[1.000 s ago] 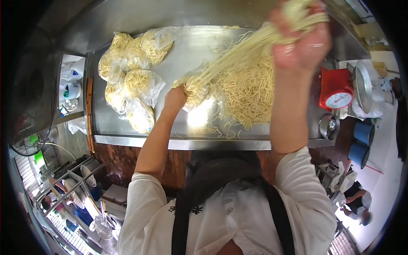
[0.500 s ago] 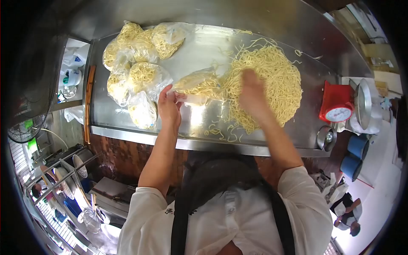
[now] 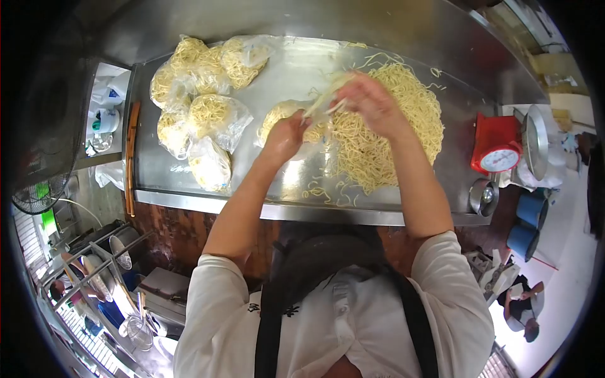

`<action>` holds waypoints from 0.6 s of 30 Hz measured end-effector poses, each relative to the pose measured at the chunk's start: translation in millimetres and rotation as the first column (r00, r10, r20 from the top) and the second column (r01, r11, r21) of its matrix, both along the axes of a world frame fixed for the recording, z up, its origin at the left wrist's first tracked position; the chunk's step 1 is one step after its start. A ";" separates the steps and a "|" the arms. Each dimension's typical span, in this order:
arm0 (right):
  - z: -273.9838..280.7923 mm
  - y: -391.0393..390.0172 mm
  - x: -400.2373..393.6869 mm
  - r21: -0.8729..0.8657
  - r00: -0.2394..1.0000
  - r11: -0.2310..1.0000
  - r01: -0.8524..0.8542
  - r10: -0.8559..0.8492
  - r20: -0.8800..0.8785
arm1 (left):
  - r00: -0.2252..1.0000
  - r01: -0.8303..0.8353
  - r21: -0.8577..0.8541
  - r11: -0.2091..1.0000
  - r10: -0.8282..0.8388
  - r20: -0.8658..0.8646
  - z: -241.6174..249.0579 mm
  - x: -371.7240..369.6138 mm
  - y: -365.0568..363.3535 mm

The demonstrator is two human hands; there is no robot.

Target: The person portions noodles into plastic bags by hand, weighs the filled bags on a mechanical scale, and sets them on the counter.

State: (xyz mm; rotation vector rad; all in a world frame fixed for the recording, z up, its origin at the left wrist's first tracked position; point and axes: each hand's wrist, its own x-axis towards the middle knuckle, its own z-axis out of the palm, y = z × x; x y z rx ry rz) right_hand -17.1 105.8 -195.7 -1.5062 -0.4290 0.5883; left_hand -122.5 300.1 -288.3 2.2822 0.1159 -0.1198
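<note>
A clear plastic bag (image 3: 275,116) partly filled with yellow noodles lies on the steel worktop, just beyond my left hand (image 3: 287,135). The fingers of that hand are closed at the bag's mouth. Slightly blurred, my right hand (image 3: 373,104) is raised over the near-left side of a big heap of loose noodles (image 3: 413,126). A few noodle strands (image 3: 333,94) hang from its fingers toward the bag's mouth. Part of the bag is hidden behind my left hand.
Several filled noodle bags (image 3: 208,113) cluster at the left of the steel worktop (image 3: 302,57). A red dial scale (image 3: 488,148) and a metal bowl (image 3: 484,196) stand at the right end. Stray noodles (image 3: 328,191) lie near the front edge. Another person (image 3: 522,305) is at far right.
My right hand has lifted from the heap and moved up and left, now with strands in it. My left hand has shifted right along the bag, whose mouth is now higher.
</note>
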 end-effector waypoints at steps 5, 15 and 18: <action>73.6 -39.0 45.0 0.653 0.975 0.725 -0.219 0.144 0.166 | 0.987 0.056 0.209 0.976 -0.022 -0.162 -61.5 -52.1 43.9; -28.3 9.5 -19.2 -0.951 0.886 0.307 0.038 0.430 0.174 | 0.733 -0.593 -0.745 0.305 0.589 -0.341 17.2 -64.2 5.7; -28.6 39.1 -67.4 -0.579 0.656 0.798 0.168 0.349 0.670 | 0.861 -0.462 -0.742 0.486 0.445 -0.245 71.3 -41.9 -13.7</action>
